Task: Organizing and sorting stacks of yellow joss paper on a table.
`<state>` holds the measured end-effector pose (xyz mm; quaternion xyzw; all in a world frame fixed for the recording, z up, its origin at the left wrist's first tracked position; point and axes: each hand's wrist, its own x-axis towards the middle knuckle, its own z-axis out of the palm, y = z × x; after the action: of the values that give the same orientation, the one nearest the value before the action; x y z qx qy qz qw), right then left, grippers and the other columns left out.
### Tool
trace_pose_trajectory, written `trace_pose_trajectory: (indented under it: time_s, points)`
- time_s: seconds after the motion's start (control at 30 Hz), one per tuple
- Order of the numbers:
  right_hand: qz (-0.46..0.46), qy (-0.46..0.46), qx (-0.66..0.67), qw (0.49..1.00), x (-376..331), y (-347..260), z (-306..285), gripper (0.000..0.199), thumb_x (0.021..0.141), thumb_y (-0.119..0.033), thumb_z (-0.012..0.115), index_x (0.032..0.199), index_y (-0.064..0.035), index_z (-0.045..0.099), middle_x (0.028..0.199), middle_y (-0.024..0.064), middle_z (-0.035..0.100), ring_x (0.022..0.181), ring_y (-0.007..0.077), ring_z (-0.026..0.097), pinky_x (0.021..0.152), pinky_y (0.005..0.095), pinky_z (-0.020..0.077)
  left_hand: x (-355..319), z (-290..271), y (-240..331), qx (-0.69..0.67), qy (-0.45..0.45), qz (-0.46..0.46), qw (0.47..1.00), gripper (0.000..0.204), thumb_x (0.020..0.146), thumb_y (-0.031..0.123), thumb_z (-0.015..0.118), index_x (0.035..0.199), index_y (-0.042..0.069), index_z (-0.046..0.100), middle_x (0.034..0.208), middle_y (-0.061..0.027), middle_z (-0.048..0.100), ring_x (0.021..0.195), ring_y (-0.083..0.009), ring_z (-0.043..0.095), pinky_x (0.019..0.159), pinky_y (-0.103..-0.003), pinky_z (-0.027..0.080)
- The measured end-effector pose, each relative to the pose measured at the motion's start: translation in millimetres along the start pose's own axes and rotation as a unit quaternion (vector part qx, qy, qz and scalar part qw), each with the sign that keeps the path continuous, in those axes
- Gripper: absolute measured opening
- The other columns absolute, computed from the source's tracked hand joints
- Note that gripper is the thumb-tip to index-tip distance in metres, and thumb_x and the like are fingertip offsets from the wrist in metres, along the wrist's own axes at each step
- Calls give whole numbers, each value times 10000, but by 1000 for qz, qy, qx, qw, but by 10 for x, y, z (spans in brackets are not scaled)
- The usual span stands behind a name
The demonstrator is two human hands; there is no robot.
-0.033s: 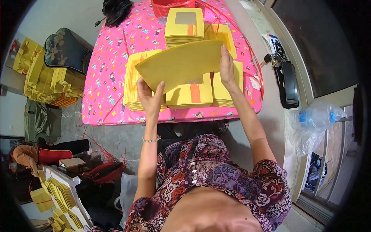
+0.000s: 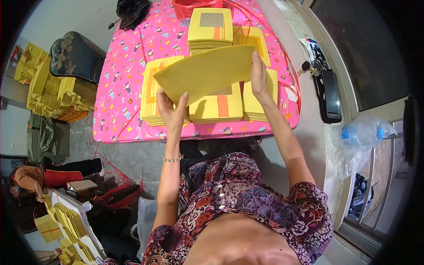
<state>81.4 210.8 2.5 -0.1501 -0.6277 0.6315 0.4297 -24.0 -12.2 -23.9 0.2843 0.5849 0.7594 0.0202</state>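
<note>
Both my hands hold up a thin sheaf of yellow paper sheets [image 2: 207, 70], tilted and slightly curved, above a table with a pink patterned cloth [image 2: 126, 88]. My left hand [image 2: 171, 111] grips its lower left corner. My right hand [image 2: 259, 78] pinches its right edge. Under the sheaf lie stacks of yellow paper with orange stripes and a silver square: one at the left [image 2: 150, 95], one in the middle [image 2: 217, 108], one at the right [image 2: 260, 104]. A taller stack [image 2: 210, 25] stands farther back.
A black bag [image 2: 131, 11] and a red bundle [image 2: 194, 5] sit at the table's far end. Yellow paper piles [image 2: 48, 90] lie on the floor at left, more [image 2: 66, 221] at lower left. A black pouch with keys [image 2: 329, 92] and a plastic bottle [image 2: 360, 132] lie at right.
</note>
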Motion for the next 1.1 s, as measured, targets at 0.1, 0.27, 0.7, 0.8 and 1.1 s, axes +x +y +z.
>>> trace_pose_trajectory:
  time_s: [0.1, 0.27, 0.7, 0.8, 1.1]
  points:
    - [3, -38, 17, 999, -31, -56, -8, 551, 1013, -409, 233, 1110, 25, 557, 1062, 81, 587, 1032, 164, 518, 932, 302, 383, -23, 78, 83, -43, 12, -4, 999, 384, 822, 3, 667, 1156, 19, 476, 1063, -52, 555, 988, -124, 543, 845, -263, 445]
    - [25, -55, 15, 998, -110, -78, -82, 571, 1013, -437, 196, 1114, 0, 550, 1032, 68, 582, 991, 161, 525, 917, 312, 379, -56, -1, -1, 40, -41, 28, 998, 408, 839, 9, 654, 1193, 13, 451, 1113, -64, 540, 1030, -131, 524, 886, -272, 423]
    - [31, -51, -5, 998, -152, 84, -7, 628, 1001, -481, 144, 1082, -29, 573, 929, 58, 595, 892, 144, 543, 846, 285, 413, -91, 24, -83, -16, -32, 32, 999, 335, 878, 5, 586, 1193, 9, 472, 1078, -52, 558, 993, -123, 530, 861, -264, 423]
    - [19, -35, -32, 999, -126, 70, -62, 596, 1011, -439, 161, 1075, -21, 581, 924, 54, 601, 900, 150, 547, 855, 286, 414, -116, 19, -86, -18, -35, 17, 999, 275, 881, -1, 578, 1146, 9, 507, 1025, -40, 580, 950, -113, 546, 829, -250, 434]
    - [-21, 80, -91, 992, -288, -302, 47, 411, 999, -345, 339, 1236, -34, 463, 1196, 91, 497, 1140, 196, 458, 971, 351, 362, -130, 168, 278, 42, 110, 118, 986, 143, 864, -8, 591, 999, 18, 553, 960, -53, 590, 900, -139, 558, 789, -263, 439]
